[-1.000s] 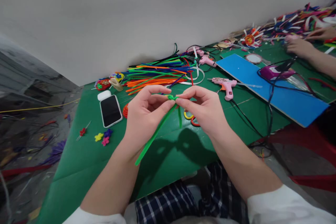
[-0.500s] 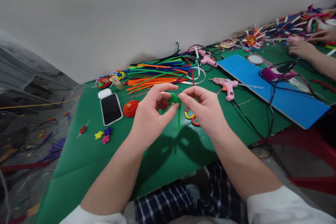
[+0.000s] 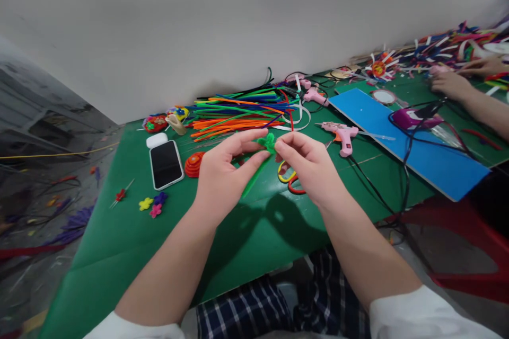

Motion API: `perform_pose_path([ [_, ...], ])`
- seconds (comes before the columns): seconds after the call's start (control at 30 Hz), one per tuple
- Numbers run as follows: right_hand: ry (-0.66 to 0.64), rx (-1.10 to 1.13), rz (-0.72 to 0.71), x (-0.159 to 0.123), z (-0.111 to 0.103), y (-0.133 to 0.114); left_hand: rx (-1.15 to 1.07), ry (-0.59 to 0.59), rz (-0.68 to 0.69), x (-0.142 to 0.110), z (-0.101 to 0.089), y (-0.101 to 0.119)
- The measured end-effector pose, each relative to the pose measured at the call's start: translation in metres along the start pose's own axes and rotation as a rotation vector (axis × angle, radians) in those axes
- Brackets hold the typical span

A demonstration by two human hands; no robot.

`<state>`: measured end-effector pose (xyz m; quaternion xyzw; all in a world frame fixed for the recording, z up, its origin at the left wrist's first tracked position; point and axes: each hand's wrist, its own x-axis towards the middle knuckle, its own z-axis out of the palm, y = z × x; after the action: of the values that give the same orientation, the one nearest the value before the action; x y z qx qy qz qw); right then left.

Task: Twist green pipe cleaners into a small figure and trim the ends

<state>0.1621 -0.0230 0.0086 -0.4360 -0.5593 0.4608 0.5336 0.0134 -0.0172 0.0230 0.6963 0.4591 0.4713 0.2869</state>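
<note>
- The left hand (image 3: 225,172) has its grip closed on a green pipe cleaner (image 3: 269,142), between thumb and fingers.
- The right hand (image 3: 308,164) has a narrow grip, pinching the piece's right side.
- The green pipe cleaner is between both hands, above the table (image 3: 159,265), bunched on top, its tail slanting down.
- Scissors (image 3: 291,178) lie partly hidden by the right hand.

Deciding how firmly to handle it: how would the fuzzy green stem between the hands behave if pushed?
The fuzzy green stem would probably bend easily yet hold its shape, judging by the small loops at its upper end. It looks light, being so thin. Its fuzzy surface suggests it shouldn't slip much.
</note>
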Motion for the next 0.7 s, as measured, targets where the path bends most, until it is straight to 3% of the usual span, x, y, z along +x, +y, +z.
perform_pose_path([
  [0.27,0.124,-0.291,-0.257,-0.0039,-0.0006,-0.0049,-0.111,-0.041,-0.066,0.0038,-0.0036,-0.0032],
  [0.5,0.132,-0.308,-0.250,-0.0041,-0.0016,-0.0030,-0.059,-0.034,-0.010,0.0016,-0.0056,0.0033],
  [0.6,0.125,-0.218,-0.267,-0.0034,-0.0023,-0.0048,-0.257,-0.097,-0.075,0.0033,-0.0080,0.0022],
  [0.7,0.065,-0.039,-0.176,-0.0023,-0.0029,-0.0055,-0.545,-0.225,-0.218,0.0056,-0.0096,-0.0015],
])
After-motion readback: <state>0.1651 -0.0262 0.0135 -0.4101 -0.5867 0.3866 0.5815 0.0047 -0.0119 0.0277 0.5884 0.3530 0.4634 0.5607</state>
